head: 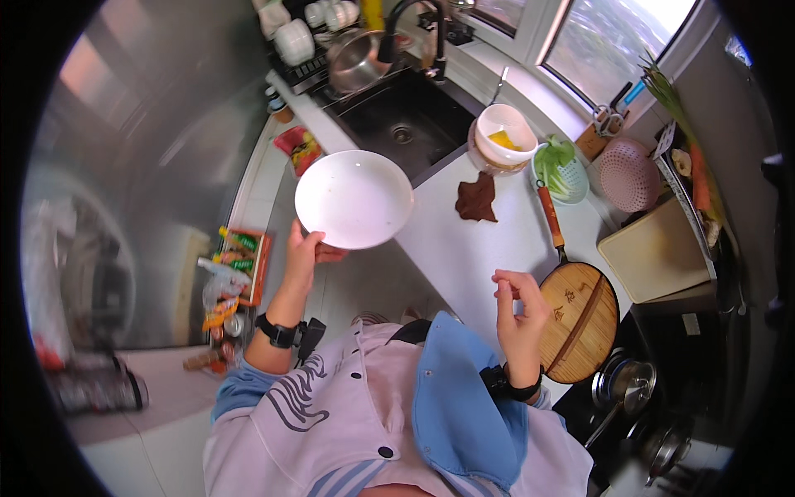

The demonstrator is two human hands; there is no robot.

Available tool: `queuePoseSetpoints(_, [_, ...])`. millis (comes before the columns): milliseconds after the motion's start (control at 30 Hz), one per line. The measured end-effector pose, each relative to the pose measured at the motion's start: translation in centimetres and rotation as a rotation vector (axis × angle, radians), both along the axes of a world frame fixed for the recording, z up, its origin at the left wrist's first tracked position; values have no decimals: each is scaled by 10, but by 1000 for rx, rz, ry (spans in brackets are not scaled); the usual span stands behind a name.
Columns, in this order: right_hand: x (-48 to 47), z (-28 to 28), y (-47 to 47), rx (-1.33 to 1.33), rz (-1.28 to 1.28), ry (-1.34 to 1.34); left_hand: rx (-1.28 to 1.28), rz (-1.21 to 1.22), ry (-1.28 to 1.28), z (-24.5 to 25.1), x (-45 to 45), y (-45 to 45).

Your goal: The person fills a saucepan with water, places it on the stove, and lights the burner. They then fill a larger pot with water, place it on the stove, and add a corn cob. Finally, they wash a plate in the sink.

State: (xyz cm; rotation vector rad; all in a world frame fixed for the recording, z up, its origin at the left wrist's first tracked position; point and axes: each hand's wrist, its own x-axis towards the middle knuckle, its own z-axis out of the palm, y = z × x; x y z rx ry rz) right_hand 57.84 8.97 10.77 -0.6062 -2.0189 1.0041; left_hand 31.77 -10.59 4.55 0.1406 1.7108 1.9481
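My left hand (307,251) grips the near rim of a large white bowl (354,200), thumb on the rim and fingers under it. The bowl is held in the air, its inside facing up, with a few small specks in it. My right hand (520,304) is raised over the counter's near edge, fingers curled and thumb close to the fingertips; whether it pinches something small I cannot tell. Beside it lies a pan with a wooden lid (577,323). A crumpled brown cloth (477,197) rests on the white counter (447,230).
Beyond the bowl is a dark sink (404,118) with a black faucet (440,43) and a steel pot (357,62). Along the counter stand a white colander (506,127), a green basket of leafy greens (562,171) and a cutting board (652,251). A stove (571,410) is at the right.
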Motion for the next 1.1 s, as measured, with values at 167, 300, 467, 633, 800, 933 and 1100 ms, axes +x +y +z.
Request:
queuePoseSetpoints(167, [-29, -14, 24, -126, -279, -106, -141, -153, 88, -54, -149, 94])
queuePoseSetpoints(300, [-59, -21, 21, -217, -520, -205, -353, -308, -29, -125, -269, 186])
queuePoseSetpoints(467, [-135, -17, 14, -344, -839, -239, -446, -343, -264, -222, -359, 297])
queuePoseSetpoints(633, [-201, -13, 22, -309, -861, -344, -590, -177, -525, -309, -385, 352])
queuePoseSetpoints(800, [-235, -16, 27, -339, -951, -392, -588, -143, -763, -383, -408, 355])
queuePoseSetpoints(933, [-250, -19, 29, -435, -976, -349, -559, -50, -915, -417, -425, 342])
queuePoseSetpoints(1100, [-255, -21, 29, -519, -935, -399, -455, -307, -657, -366, -398, 344])
